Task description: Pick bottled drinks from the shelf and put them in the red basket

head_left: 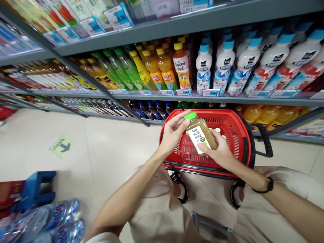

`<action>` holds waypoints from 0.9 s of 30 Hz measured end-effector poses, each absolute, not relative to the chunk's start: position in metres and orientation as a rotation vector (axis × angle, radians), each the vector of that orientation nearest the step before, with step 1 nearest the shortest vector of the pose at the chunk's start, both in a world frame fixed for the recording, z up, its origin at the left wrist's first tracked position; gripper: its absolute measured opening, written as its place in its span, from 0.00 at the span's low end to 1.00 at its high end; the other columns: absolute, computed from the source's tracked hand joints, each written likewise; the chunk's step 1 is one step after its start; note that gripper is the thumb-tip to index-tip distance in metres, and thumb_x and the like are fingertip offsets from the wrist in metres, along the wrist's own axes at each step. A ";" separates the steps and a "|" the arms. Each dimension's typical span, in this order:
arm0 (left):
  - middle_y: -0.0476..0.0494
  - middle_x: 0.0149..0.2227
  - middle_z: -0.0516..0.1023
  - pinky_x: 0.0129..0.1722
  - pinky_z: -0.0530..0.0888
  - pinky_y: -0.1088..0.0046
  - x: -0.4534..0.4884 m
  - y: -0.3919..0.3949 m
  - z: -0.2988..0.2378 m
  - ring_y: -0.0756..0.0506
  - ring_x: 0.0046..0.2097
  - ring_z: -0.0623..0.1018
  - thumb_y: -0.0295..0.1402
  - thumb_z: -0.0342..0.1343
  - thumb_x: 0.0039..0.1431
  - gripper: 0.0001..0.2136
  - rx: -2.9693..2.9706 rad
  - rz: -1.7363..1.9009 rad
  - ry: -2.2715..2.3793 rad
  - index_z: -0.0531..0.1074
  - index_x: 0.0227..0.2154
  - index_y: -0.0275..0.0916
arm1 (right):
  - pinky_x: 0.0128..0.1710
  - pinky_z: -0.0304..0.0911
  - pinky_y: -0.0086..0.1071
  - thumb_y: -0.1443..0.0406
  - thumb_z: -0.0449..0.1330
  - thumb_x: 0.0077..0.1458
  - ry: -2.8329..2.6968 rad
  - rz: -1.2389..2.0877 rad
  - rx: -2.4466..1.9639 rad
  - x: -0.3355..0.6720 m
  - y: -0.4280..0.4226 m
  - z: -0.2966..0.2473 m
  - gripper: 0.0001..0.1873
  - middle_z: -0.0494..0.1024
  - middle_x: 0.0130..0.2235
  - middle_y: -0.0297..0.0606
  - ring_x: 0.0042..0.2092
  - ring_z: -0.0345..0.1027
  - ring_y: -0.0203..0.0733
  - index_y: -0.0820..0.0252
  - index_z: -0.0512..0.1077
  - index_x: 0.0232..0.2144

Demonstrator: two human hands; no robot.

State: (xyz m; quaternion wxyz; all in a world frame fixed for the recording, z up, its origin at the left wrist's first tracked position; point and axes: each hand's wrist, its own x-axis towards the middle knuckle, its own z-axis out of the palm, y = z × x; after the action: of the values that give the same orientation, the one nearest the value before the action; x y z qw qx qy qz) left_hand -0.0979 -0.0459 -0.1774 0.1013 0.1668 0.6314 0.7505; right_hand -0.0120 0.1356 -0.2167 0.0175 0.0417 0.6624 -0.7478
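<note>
A juice bottle (209,133) with a green cap and a white label is held tilted above a red shopping basket (217,116). My right hand (220,148) grips its lower end, the thumb lying across the label. Up at the neck, my left hand (174,130) has its thumb and fingers around the side of the green cap (190,115). Inside the basket, partly hidden behind the bottle and my right hand, are small pale-capped bottles (218,130); their kind cannot be made out.
Drink shelves (157,98) run across in front, with white milk-drink bottles (204,69) and orange juice bottles (165,69). The basket's black handle (267,143) sticks out right. Packed water bottles (60,214) and a blue stool-like object (37,189) stand lower left. A floor arrow sticker (62,146) lies left.
</note>
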 end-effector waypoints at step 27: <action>0.42 0.68 0.77 0.72 0.74 0.61 -0.082 -0.043 -0.170 0.39 0.69 0.77 0.25 0.74 0.58 0.34 1.294 1.929 1.962 0.76 0.67 0.48 | 0.52 0.72 0.48 0.62 0.71 0.54 2.686 -1.987 -0.073 -0.018 0.153 -0.231 0.29 0.84 0.52 0.42 0.50 0.79 0.54 0.52 0.72 0.58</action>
State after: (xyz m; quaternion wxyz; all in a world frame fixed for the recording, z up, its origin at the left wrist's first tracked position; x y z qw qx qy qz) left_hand -0.0823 -0.0434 -0.1696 0.0502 0.4251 0.6444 0.6337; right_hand -0.0185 0.1531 -0.2306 -0.0998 -0.0218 0.7998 -0.5915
